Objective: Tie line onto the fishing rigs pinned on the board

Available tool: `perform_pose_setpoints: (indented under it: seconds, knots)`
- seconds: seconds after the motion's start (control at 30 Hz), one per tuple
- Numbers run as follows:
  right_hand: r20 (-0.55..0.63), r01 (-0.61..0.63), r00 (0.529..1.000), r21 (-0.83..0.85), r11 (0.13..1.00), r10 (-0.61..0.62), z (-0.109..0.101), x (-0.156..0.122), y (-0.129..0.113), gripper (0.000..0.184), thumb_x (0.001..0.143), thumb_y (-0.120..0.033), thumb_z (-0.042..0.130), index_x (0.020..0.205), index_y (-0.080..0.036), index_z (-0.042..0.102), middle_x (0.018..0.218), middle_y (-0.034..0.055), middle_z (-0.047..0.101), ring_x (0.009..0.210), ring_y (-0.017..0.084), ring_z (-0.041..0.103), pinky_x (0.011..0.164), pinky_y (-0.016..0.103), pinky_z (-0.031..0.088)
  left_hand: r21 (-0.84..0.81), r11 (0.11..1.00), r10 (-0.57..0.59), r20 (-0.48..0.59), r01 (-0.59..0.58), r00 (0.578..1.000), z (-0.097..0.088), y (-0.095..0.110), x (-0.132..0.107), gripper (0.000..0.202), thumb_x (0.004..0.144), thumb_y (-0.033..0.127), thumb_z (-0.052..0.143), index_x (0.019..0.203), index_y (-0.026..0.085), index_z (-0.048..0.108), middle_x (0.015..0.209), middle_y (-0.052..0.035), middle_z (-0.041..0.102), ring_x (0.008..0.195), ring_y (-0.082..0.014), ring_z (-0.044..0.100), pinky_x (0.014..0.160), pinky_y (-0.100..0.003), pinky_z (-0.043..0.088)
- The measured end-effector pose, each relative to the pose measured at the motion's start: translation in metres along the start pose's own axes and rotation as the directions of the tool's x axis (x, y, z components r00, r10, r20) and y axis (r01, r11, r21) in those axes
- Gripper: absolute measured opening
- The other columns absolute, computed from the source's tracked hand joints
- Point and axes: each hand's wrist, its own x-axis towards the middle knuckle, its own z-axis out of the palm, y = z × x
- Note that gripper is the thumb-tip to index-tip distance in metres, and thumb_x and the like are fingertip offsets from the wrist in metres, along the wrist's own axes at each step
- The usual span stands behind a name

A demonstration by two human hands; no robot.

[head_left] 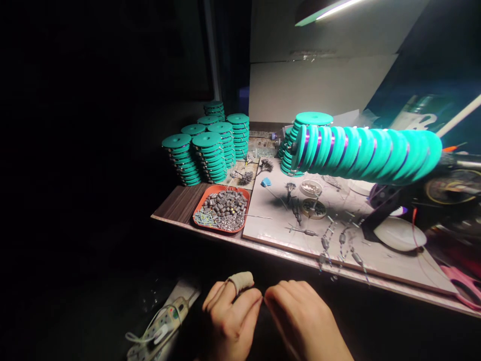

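Note:
My left hand and my right hand are held close together below the table's front edge, fingertips almost touching. A beige wrap covers my left index finger. Both hands have their fingers curled as if pinching something very thin between them; what it is cannot be made out in the dark. On the table above, a long row of teal spools with purple line sits on a horizontal rod.
Stacks of teal spools stand at the back left. An orange tray holds small grey weights. A grey work board carries small rigs, hooks and two little dishes. A power strip lies at lower left. Pink scissors at far right.

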Motion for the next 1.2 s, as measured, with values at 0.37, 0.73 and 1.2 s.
perform_pose_setpoints:
  seconds: [0.37, 0.73, 1.2]
  knots:
    - [-0.001, 0.006, 1.000, -0.021, 1.000, -0.006, 0.000, -0.001, 0.000, 0.049, 0.095, -0.030, 0.020, 0.057, -0.018, 0.048, 0.053, -0.0007, 0.050, 0.047, 0.013, 0.041, 0.051, 0.025, 0.029, 0.006, 1.000, -0.025, 0.017, 0.025, 1.000, 0.003, 0.000, 0.000, 0.015, 0.074, 0.010, 0.055, 0.073, 0.021, 0.065, 0.066, -0.0046, 0.065, 0.054, -0.0170, 0.057, 0.050, -0.028, 0.047]
    - [-0.030, 0.025, 0.999, -0.059, 0.998, -0.027, 0.002, 0.000, 0.002, 0.048, 0.095, -0.023, 0.021, 0.057, -0.019, 0.050, 0.051, -0.0011, 0.049, 0.052, 0.014, 0.041, 0.064, 0.029, 0.029, 0.062, 0.998, 0.008, 0.039, -0.011, 0.999, 0.000, 0.002, -0.002, 0.017, 0.075, 0.009, 0.053, 0.073, 0.021, 0.065, 0.065, -0.0034, 0.064, 0.057, -0.0166, 0.057, 0.053, -0.028, 0.045]
    - [-0.281, -0.001, 0.960, 0.046, 0.999, 0.014, 0.010, -0.003, 0.012, 0.029, 0.092, -0.025, 0.033, 0.075, -0.021, 0.056, 0.063, -0.0015, 0.062, 0.080, 0.020, 0.055, 0.093, 0.045, 0.025, 0.075, 0.997, 0.005, 0.088, -0.012, 0.996, -0.006, 0.002, 0.015, 0.018, 0.073, 0.009, 0.051, 0.066, 0.021, 0.062, 0.072, -0.0052, 0.065, 0.059, -0.0193, 0.058, 0.051, -0.030, 0.046]
